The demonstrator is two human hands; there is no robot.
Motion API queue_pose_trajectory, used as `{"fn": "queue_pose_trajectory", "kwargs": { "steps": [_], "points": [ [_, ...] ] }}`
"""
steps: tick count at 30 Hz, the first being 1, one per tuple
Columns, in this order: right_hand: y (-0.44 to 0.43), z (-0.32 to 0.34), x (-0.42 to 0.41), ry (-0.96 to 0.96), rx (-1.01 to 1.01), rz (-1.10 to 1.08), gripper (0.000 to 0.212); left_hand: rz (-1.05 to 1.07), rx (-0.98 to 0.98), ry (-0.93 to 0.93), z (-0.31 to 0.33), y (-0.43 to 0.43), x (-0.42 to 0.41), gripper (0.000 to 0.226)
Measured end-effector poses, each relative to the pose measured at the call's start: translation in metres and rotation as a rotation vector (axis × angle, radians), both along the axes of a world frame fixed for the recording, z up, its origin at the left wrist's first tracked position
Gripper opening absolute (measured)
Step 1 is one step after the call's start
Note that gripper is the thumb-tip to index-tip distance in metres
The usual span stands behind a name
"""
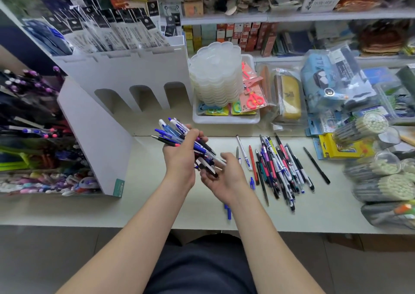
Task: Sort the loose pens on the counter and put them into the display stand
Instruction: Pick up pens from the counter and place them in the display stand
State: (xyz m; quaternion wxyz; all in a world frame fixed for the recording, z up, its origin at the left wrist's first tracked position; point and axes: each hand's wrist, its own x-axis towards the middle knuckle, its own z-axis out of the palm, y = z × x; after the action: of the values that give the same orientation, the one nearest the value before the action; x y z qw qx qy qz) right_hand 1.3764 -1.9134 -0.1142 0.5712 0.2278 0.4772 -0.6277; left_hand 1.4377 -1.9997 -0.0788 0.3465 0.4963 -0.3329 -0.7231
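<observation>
My left hand grips a bundle of pens, mostly blue and white with some black, their tips fanning up and to the left above the counter. My right hand lies palm up just below the bundle's lower ends, fingers relaxed and touching them. A pile of loose pens in blue, pink, black and white lies on the counter to the right. A single red pen and a black pen lie beside it. The white display stand stands to the left, with filled pen compartments beyond it.
A white tray with scissors and stacked clear palettes stands behind the hands. Tubs of pencils and a yellow box crowd the right. A blue pen lies near the counter's front edge. Shelves of stationery rise behind.
</observation>
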Motion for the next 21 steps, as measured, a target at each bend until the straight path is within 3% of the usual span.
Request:
{"fn": "queue_pose_trajectory", "kwargs": {
  "steps": [2,6,12,16,18,21],
  "points": [
    [-0.012,0.005,0.008,-0.033,-0.016,-0.074,0.021,-0.016,-0.076,-0.040,0.014,0.008,-0.001,0.019],
    [-0.027,0.024,0.024,-0.114,-0.186,-0.111,0.038,0.002,-0.157,-0.070,0.034,0.027,-0.003,0.011],
    [-0.025,0.041,0.025,-0.242,-0.360,-0.160,0.045,-0.069,-0.347,-0.159,0.046,0.011,0.016,0.007],
    [-0.032,0.048,0.033,-0.064,-0.353,-0.042,0.050,-0.120,-0.446,-0.208,0.050,0.008,0.026,0.020],
    [-0.033,0.055,0.038,0.053,-0.342,0.037,0.047,-0.127,-0.417,-0.211,0.048,0.007,0.031,0.017],
    [-0.033,0.060,0.043,0.336,-0.150,0.156,0.038,-0.185,-0.420,-0.248,0.047,-0.004,0.042,0.003]
  ]
}}
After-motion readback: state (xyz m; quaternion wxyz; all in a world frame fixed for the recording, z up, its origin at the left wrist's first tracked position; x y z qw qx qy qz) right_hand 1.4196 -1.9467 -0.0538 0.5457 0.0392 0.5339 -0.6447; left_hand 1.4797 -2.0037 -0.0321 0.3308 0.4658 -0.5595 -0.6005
